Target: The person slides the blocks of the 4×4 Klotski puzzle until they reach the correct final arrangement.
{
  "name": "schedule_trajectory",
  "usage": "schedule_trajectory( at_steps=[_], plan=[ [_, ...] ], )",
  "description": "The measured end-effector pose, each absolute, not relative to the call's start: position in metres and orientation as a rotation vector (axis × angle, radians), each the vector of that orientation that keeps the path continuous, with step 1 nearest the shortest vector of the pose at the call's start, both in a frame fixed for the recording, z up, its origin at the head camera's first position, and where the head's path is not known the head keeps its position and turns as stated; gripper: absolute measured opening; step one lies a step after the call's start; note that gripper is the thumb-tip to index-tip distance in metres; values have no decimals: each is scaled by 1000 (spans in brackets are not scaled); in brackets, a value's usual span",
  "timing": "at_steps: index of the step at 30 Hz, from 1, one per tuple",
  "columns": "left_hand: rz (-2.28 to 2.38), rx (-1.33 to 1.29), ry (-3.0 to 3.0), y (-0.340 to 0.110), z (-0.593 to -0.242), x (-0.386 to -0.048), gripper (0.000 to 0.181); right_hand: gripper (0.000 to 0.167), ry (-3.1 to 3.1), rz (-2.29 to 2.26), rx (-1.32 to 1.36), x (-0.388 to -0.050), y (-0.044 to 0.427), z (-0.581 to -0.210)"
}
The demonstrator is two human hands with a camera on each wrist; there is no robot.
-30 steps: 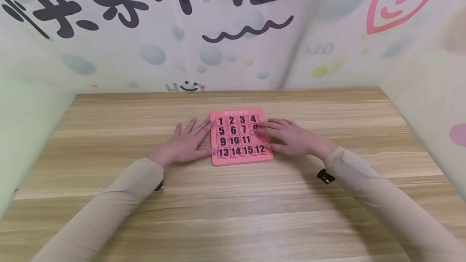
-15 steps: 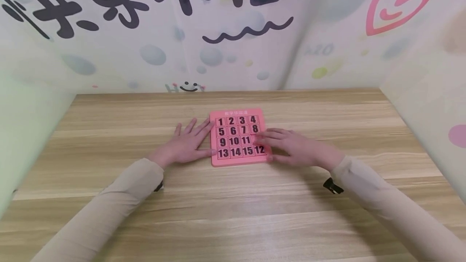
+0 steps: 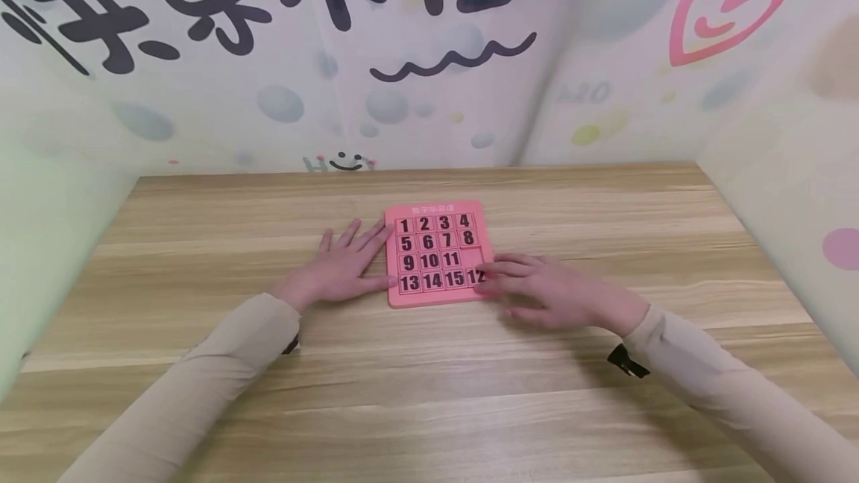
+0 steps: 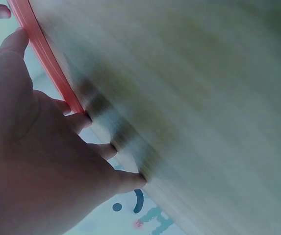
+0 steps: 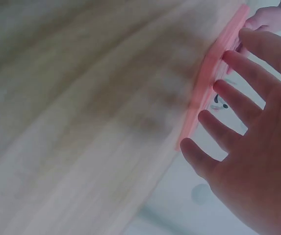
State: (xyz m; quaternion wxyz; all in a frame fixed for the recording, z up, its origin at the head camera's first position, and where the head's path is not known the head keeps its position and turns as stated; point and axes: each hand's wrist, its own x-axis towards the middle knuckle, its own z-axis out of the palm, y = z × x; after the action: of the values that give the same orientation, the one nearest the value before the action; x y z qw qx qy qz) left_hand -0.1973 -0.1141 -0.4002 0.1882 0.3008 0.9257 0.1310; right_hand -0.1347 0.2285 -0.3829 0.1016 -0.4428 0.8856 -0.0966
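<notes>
A pink number slide puzzle [image 3: 436, 300] lies flat on the table in the head view. Its tiles run 1 to 4, 5 to 8, then 9 to 11 with a vacant cell [image 3: 473, 256] at right, and 13, 14, 15, 12 nearest me. My left hand [image 3: 332, 270] lies spread at the puzzle's left side, thumb and fingertips touching its frame. Over the lower right corner, my right hand [image 3: 553, 291] has extended fingers, their tips at tile 12 [image 3: 473, 277] and partly covering it. Whether they press it cannot be told. In the right wrist view those fingers appear loosely bent beside the puzzle's edge [image 5: 204, 78].
The wood-grain table [image 3: 429, 401] reaches to a white wall [image 3: 221, 125] with black lettering and coloured spots. Walls also border its left and right sides. A small black piece [image 3: 628, 361] hangs under the right sleeve [image 3: 711, 364].
My right hand has moved nearer to me along the puzzle's right side, from tile 8 to tile 12, uncovering tile 8 and the vacant cell. My left hand stays in place.
</notes>
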Motion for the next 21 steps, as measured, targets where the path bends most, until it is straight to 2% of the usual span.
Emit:
schedule_trajectory(
  at_steps=[13, 21],
  plan=[
    [379, 859, 2610, -116, -400, -197, 87, 51, 2720, -302, -1164, -146, 222, -390],
    [370, 856, 2628, -117, -398, -195, 86, 55, 2800, -356, -1068, -142, 229, -390]
  ],
)
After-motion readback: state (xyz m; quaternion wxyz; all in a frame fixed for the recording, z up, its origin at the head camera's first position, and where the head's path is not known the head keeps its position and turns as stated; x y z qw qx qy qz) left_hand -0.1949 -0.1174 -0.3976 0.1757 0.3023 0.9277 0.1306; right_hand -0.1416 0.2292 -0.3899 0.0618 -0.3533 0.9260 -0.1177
